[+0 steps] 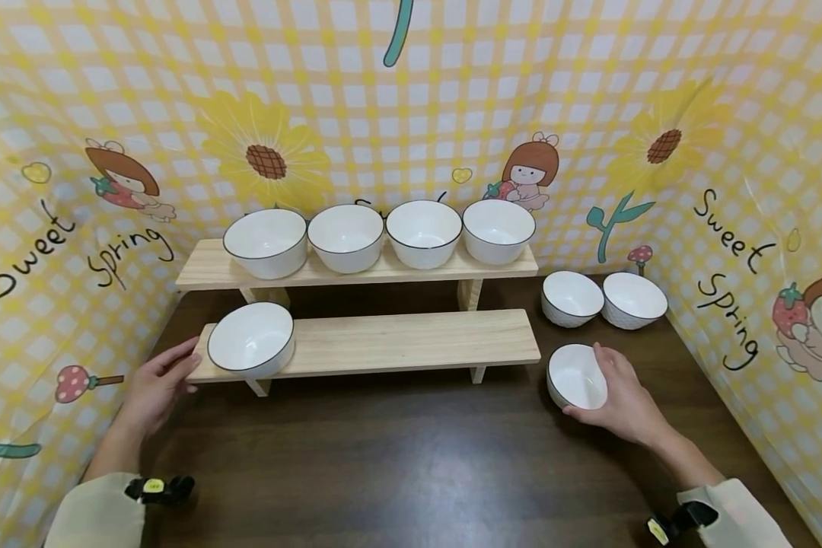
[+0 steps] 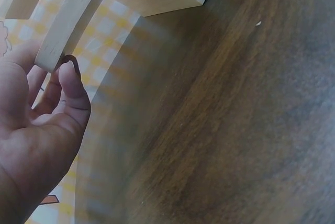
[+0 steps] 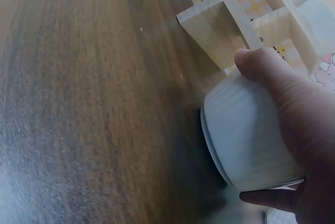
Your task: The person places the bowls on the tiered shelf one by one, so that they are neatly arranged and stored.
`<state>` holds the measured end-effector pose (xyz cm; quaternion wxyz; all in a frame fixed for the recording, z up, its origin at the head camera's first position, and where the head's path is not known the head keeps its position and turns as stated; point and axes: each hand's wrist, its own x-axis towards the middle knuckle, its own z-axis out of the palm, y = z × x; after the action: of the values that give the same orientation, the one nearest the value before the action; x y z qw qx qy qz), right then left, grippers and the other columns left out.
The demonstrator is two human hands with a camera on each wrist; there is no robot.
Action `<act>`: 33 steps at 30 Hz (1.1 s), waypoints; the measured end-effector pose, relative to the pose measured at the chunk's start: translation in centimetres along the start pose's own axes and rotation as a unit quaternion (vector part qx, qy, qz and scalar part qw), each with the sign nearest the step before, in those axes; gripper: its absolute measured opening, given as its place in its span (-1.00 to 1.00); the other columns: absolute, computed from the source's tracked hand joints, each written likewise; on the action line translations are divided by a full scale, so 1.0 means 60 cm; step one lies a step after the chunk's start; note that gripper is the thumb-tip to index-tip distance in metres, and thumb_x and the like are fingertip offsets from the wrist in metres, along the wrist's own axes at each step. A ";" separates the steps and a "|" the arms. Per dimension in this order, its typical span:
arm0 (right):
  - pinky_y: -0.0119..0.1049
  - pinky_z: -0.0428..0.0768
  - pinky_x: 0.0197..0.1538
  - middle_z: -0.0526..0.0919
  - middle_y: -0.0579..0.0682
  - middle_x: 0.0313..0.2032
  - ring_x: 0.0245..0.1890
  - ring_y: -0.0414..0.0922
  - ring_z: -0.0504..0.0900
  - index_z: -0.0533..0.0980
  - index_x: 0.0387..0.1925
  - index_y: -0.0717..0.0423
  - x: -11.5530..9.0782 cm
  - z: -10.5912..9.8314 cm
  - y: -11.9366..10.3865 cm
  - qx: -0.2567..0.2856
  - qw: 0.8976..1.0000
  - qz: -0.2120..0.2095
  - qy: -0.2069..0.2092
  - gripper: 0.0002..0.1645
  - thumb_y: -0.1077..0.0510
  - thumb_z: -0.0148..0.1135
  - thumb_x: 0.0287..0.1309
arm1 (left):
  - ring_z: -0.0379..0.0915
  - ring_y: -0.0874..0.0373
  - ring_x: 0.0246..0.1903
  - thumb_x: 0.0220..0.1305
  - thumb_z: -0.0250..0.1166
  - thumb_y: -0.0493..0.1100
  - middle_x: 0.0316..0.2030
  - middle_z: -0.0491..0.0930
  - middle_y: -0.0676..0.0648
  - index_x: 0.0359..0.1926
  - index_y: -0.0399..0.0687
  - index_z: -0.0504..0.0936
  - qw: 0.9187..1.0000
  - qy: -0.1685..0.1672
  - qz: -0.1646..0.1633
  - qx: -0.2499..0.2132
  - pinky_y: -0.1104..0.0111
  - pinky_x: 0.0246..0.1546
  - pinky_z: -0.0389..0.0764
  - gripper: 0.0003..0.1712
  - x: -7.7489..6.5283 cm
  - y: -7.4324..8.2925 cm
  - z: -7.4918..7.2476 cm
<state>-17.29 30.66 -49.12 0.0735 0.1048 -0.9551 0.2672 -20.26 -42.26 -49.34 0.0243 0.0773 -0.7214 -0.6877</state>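
Observation:
A wooden two-tier shelf (image 1: pixel 411 342) stands on the dark table. My left hand (image 1: pixel 157 388) grips the left end of its lower board, fingers and thumb on either side of the board's end (image 2: pixel 49 59) in the left wrist view. One white bowl (image 1: pixel 250 339) with a dark rim sits at that end of the lower board. Right of the shelf, my right hand (image 1: pixel 623 396) holds a smaller white bowl (image 1: pixel 575 377) by its right side, thumb and fingers spread around the wall (image 3: pixel 246 130). Whether this bowl's base touches the table cannot be told.
Several white bowls (image 1: pixel 425 236) line the upper board (image 1: pixel 377 272). Two small white bowls (image 1: pixel 571 299) stand side by side at the back right of the table (image 1: pixel 397 457). A yellow checked cloth (image 1: pixel 411 114) with printed flowers hangs behind and along both sides.

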 end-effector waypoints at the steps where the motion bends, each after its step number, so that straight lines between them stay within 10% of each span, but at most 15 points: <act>1: 0.40 0.43 0.13 0.17 0.49 0.33 0.29 0.40 0.22 0.07 0.46 0.55 0.000 -0.001 -0.001 -0.001 1.000 0.000 0.000 0.48 -0.14 0.70 -0.25 | 0.60 0.36 -0.30 0.39 0.37 -0.05 -0.06 0.55 0.38 0.42 0.09 0.49 1.000 -0.001 0.000 0.003 0.47 -0.40 0.66 -0.39 0.000 0.000 0.000; 33: 0.38 0.52 0.00 0.19 0.43 0.35 0.24 0.38 0.32 0.09 0.50 0.46 -0.006 -0.054 -0.061 -0.021 0.998 -0.052 -0.004 0.54 -0.18 0.75 -0.35 | 0.60 0.36 -0.33 0.39 0.36 -0.09 -0.07 0.57 0.39 0.39 0.11 0.53 1.000 0.000 0.006 -0.010 0.48 -0.42 0.65 -0.43 0.002 -0.003 0.000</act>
<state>-15.76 29.35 -44.64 0.0859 0.1540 -0.9540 0.2426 -20.34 -42.26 -49.52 0.0293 0.0732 -0.7152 -0.6945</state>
